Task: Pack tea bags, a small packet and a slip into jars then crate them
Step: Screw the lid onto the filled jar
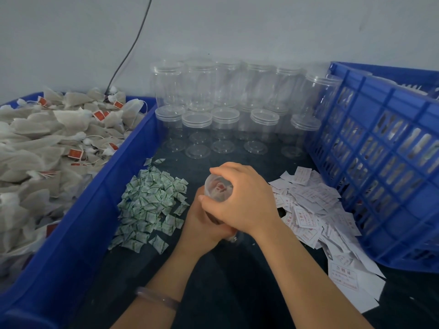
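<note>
A clear plastic jar [217,188] filled with tea bags stands on the dark table in the middle. My left hand [202,224] grips its lower body. My right hand [244,198] curls over its top, fingers round the rim or lid. A blue bin [99,186] at the left holds a heap of tea bags [47,143] with red tags. A pile of small green-and-white packets [152,205] lies left of the jar. White paper slips [316,210] are scattered to its right. A blue slatted crate [384,162] stands at the right with filled jars inside.
Several empty clear jars [228,105] are stacked in two tiers against the back wall. A black cable [133,43] runs down the wall behind the bin. A pale bangle [156,298] sits on the left wrist.
</note>
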### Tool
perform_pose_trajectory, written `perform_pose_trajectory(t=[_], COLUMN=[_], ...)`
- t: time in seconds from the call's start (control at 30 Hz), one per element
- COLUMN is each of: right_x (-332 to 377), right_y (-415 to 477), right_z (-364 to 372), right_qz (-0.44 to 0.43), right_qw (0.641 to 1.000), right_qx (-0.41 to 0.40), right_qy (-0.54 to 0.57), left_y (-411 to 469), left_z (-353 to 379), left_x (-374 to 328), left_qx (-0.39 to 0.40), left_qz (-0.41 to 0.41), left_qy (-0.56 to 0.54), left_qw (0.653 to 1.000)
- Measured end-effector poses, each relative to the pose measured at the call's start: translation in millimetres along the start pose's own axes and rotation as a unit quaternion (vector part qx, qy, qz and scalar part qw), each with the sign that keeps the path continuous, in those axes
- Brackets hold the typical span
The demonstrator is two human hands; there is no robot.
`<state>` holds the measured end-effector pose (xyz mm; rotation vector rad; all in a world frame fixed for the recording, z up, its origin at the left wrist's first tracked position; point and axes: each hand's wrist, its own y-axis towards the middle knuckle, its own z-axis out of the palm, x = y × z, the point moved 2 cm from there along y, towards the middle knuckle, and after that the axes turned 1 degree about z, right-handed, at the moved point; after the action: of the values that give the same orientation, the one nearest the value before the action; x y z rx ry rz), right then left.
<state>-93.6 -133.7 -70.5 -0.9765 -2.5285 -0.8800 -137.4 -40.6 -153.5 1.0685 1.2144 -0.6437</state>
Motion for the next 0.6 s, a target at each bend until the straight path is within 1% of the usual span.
perform_pose_trajectory(t=[0.17, 0.23, 0.4, 0.47, 0.53, 0.6], right_x=[1.6, 1.8, -0.7, -1.4, -1.4, -0.3], right_y=[-2.8, -2.5, -1.2, -0.4, 0.0, -0.3], right_z=[2.7, 3.8, 0.5, 0.0, 1.1, 2.7], right_qz=[0.005, 0.004, 0.007, 0.007, 0.012, 0.021], right_qw=[0.999, 1.000, 0.998, 0.997, 0.998, 0.999], right_qx=[-0.034, -0.016, 0.062, 0.073, 0.050, 0.021], right_qy=[-0.010, -0.013, -0.019, -0.026, -0.021, -0.014], left_y=[-0.1, -0.4, -1.0, 0.1, -0.6, -1.6], left_z=[0.0, -0.8, 0.2, 2.1, 2.4, 0.7], left_x=[-2.7, -2.8, -11.5, -14.0, -8.4, 0.3], left_qx=[0.008, 0.015, 0.003, 0.000, 0.002, -0.017], left_qz=[0.014, 0.022, 0.045, 0.053, 0.051, 0.032], left_qy=[0.003, 0.018, 0.069, 0.096, 0.104, 0.093], left_qw=[1.000, 0.999, 0.997, 0.994, 0.993, 0.995])
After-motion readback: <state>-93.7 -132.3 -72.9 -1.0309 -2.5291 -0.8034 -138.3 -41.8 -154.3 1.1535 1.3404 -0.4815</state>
